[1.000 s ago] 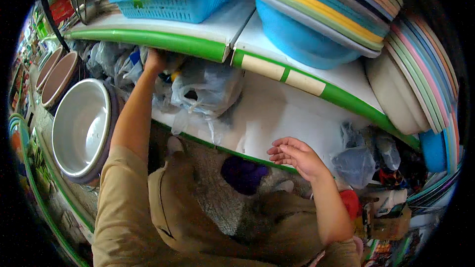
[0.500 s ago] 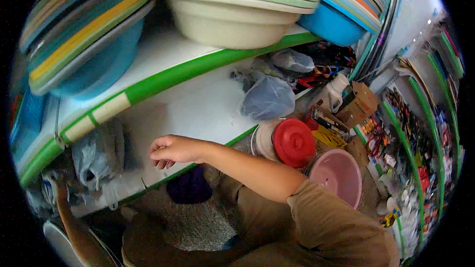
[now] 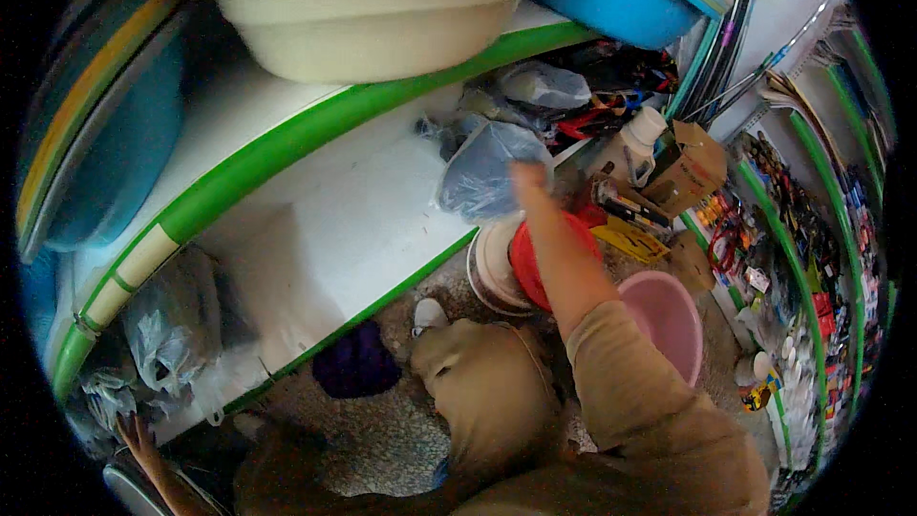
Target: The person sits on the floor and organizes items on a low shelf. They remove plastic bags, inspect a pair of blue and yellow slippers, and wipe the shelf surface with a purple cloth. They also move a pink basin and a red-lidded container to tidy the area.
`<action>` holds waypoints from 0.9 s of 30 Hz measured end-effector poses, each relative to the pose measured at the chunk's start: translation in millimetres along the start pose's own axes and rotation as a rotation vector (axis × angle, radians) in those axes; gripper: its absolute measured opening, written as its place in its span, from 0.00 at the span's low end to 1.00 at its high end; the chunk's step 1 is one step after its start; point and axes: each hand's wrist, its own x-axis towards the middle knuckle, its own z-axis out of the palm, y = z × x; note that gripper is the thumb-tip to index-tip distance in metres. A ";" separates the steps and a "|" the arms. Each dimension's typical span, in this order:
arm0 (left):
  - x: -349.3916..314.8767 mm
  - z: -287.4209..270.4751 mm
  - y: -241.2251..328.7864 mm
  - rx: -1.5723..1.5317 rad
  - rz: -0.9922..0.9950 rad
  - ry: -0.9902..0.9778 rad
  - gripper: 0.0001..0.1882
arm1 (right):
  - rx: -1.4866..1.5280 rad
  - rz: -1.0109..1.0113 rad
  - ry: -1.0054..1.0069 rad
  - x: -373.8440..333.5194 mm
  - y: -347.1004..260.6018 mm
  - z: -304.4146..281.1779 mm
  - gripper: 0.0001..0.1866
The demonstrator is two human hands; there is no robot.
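My right hand (image 3: pixel 530 177), smeared by motion, is at the right side of a clear plastic bag (image 3: pixel 482 172) on the white lower shelf (image 3: pixel 334 220). Its fingers cannot be made out, nor whether they grip the bag. Down at the lower left, my left hand (image 3: pixel 137 435) has its fingers apart, beside more crumpled plastic bags (image 3: pixel 167 354) at the shelf's near end. Below my right forearm stands a bucket with a red lid (image 3: pixel 525 263); part of the lid is hidden by the arm.
Stacked basins overhang from the upper shelf: cream (image 3: pixel 382 24), bright blue (image 3: pixel 611 0) and teal (image 3: pixel 124 162). A pink basin (image 3: pixel 669 315) is on the floor at right, near a cardboard box (image 3: pixel 688 167) and white jug (image 3: pixel 642 134). A dark purple thing (image 3: pixel 358 363) lies below the shelf edge.
My right hand has swung right, from over the bare shelf to the clear bag. My left hand has lowered slightly. The view has shifted, and a white shoe now shows on the floor.
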 end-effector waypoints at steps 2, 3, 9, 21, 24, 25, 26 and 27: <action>-49.7 -0.8 21.9 0.002 -0.012 -0.045 0.28 | -0.001 0.201 0.074 33.8 48.9 -20.6 0.38; -63.3 2.9 31.5 0.006 -0.015 -0.077 0.28 | 0.016 0.227 0.140 60.2 82.8 -32.4 0.42; -106.7 30.7 62.2 0.008 -0.039 -0.201 0.27 | 0.277 0.086 -0.067 124.1 127.4 -22.8 0.51; -113.9 45.6 76.7 0.002 -0.033 -0.318 0.24 | 0.670 0.329 -0.243 134.1 114.7 -15.7 0.34; -119.4 71.4 90.9 -0.011 -0.038 -0.267 0.23 | 0.893 0.273 -0.200 128.2 114.3 -6.8 0.35; -132.7 49.0 97.4 0.036 -0.014 -0.250 0.23 | 0.903 0.243 -0.240 82.2 72.8 27.3 0.38; -141.8 33.9 98.0 0.051 0.019 -0.253 0.23 | 0.921 0.189 -0.247 49.4 40.3 35.5 0.41; -134.3 42.2 96.3 0.030 0.064 -0.321 0.23 | 0.919 0.126 -0.245 53.0 43.0 17.8 0.42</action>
